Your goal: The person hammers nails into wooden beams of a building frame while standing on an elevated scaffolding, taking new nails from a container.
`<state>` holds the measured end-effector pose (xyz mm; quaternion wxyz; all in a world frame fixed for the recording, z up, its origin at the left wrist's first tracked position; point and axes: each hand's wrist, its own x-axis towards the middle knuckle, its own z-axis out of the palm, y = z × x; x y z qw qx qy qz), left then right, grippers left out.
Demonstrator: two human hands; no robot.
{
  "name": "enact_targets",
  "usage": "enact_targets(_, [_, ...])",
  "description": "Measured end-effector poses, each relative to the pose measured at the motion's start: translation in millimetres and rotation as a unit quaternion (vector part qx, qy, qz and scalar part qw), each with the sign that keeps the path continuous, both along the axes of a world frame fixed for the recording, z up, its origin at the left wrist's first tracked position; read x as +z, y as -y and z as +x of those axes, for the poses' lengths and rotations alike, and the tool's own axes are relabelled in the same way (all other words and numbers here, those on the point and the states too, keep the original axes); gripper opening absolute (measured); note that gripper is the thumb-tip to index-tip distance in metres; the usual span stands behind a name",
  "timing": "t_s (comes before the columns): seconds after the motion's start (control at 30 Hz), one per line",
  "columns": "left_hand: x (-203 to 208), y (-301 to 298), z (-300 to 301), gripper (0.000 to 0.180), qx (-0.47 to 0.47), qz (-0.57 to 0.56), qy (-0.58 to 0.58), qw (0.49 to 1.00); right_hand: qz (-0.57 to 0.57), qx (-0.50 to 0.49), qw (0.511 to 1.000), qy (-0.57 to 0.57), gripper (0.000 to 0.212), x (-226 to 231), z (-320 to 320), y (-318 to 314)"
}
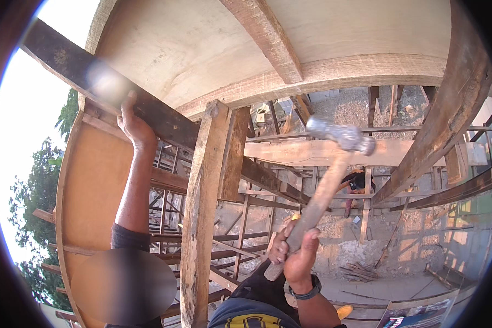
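Note:
A hammer with a silver-grey head and pale wooden handle is held up at the centre, slightly blurred by motion. Its handle's lower part lies in my right hand, fingers wrapped round it; a dark watch is on that wrist. My left hand reaches up at the left and grips the lower edge of a dark wooden beam, one digit against its near face. The beam slants down rightward to a rough upright post, beside a short wooden block. A blurred patch covers part of my left arm.
A pale plywood panel with timber ribs hangs overhead; an orange-brown panel stands left. A thick curved timber rises at the right. Far below, a person in dark clothing is among timber framing, over rubble ground.

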<state>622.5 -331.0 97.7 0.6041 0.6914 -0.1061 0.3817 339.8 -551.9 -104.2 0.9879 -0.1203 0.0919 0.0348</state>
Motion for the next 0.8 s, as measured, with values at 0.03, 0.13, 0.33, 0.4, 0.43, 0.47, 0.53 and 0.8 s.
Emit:
enact_targets(0.03, [-0.6,7.6,2.8,0.026,0.017,-0.012,0.001,1.000,-0.034,-0.094,0.995,0.000,0.067,10.5,-0.5,21.3])
enact_targets(0.13, [0.1,-9.9,0.8,0.027,0.029,-0.009,0.017,0.999,-0.008,-0.311,0.946,0.090,0.065,35.7,20.9,29.9])
enact_targets(0.33, [-0.9,-8.9,8.6,0.029,0.036,0.017,0.003,0.999,-0.076,0.067,0.995,-0.006,0.059,-5.5,18.9,-32.3])
enact_targets(0.4, [-0.3,-12.5,3.9,0.029,0.033,0.020,0.002,0.999,-0.109,0.158,0.981,-0.013,0.059,-6.5,11.6,-18.2])
enact_targets(0.43, [-1.9,-16.5,2.5,0.029,0.030,0.022,-0.003,0.999,-0.089,0.088,0.992,-0.010,0.065,2.4,3.5,-3.2])
enact_targets(0.47, [-2.6,-18.5,-0.4,0.029,0.037,0.020,-0.007,0.999,-0.037,-0.026,0.999,0.027,0.066,14.6,1.8,10.7])
enact_targets(0.53, [-1.8,-9.5,-1.0,0.030,0.036,-0.010,0.008,0.999,0.011,-0.139,0.988,0.064,0.068,24.1,13.5,17.3])
enact_targets(0.8, [-4.6,-21.7,8.2,0.029,0.078,0.060,0.025,0.995,-0.078,0.257,0.961,-0.064,0.062,-16.8,36.4,-41.5])
